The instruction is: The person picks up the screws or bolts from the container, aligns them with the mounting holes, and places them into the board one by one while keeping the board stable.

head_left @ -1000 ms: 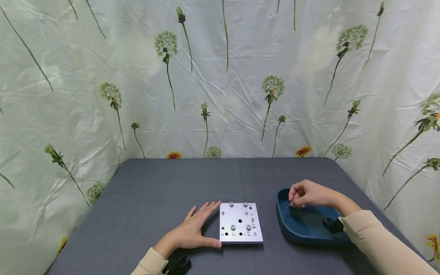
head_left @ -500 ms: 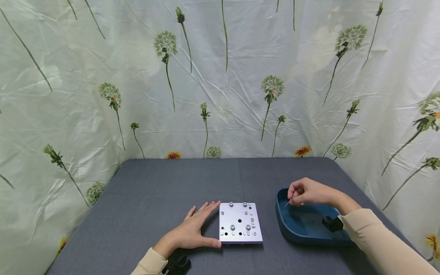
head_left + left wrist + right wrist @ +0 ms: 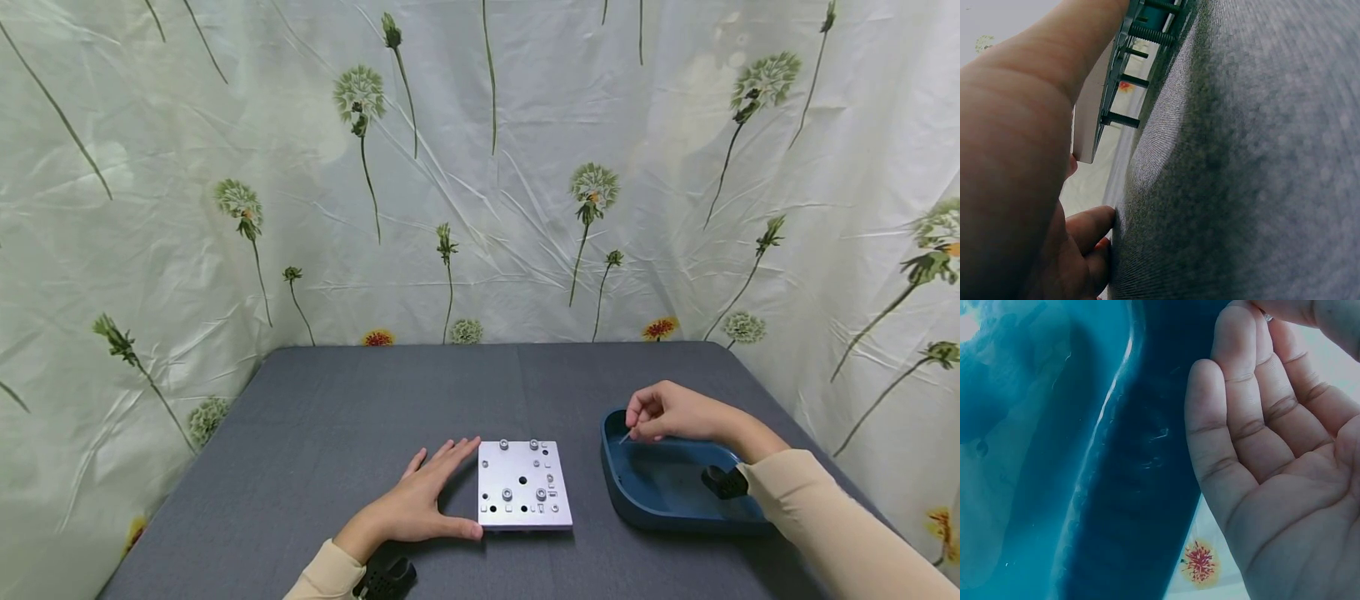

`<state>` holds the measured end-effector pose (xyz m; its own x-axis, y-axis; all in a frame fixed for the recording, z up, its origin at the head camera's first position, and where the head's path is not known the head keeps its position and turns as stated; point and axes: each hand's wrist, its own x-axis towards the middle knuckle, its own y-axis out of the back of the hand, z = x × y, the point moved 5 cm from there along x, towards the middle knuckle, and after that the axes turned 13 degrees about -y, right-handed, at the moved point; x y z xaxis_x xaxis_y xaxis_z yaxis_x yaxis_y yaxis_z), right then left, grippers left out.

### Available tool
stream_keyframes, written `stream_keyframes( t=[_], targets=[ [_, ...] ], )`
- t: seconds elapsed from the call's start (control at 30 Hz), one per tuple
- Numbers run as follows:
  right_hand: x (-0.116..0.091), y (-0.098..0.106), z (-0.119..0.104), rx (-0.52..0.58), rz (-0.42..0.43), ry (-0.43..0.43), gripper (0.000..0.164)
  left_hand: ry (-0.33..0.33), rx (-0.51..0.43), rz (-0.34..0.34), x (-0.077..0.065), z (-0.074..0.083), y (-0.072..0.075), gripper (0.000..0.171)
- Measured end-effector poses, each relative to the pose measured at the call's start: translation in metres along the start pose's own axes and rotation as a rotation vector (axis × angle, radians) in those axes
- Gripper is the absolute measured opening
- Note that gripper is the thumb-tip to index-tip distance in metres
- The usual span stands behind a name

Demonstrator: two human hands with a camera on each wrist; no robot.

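Note:
A square silver metal plate (image 3: 498, 482) with several bolts, small parts and holes lies on the table. My left hand (image 3: 420, 506) is spread at its left side, thumb at the near corner and forefinger at the far corner. Beneath the plate, threaded screw ends (image 3: 1124, 120) stick out, seen in the left wrist view. Above the left end of a blue tray (image 3: 618, 504), my right hand (image 3: 671, 414) pinches a thin, light-coloured rod-like piece (image 3: 625, 437) between thumb and forefinger. Its exact kind is too small to tell; only a shiny bit (image 3: 1268, 317) shows in the right wrist view.
The grey cloth-covered table (image 3: 405, 392) extends to a white curtain (image 3: 315, 225) with printed flowers behind it. Tray walls rise around the area below my right hand. Black wrist cameras (image 3: 386, 579) sit on both wrists.
My right hand has risen slightly over the tray, with the thin piece still pinched. The left hand and the plate have stayed in place.

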<state>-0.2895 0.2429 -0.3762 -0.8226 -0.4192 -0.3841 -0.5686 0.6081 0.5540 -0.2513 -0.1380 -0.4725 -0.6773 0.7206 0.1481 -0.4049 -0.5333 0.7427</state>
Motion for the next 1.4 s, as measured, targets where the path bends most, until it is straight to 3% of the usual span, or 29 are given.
stream_keyframes(
  t=[0.53,1.4],
  targets=[
    [0.004,0.001,-0.011,-0.034,-0.007,0.034,0.014,-0.011,-0.001,-0.003,-0.001,-0.002,0.0,0.117],
    [0.024,-0.025,-0.037,-0.057,-0.011,0.061,0.013,-0.008,-0.003,-0.008,-0.001,-0.001,-0.001,0.116]
  ],
)
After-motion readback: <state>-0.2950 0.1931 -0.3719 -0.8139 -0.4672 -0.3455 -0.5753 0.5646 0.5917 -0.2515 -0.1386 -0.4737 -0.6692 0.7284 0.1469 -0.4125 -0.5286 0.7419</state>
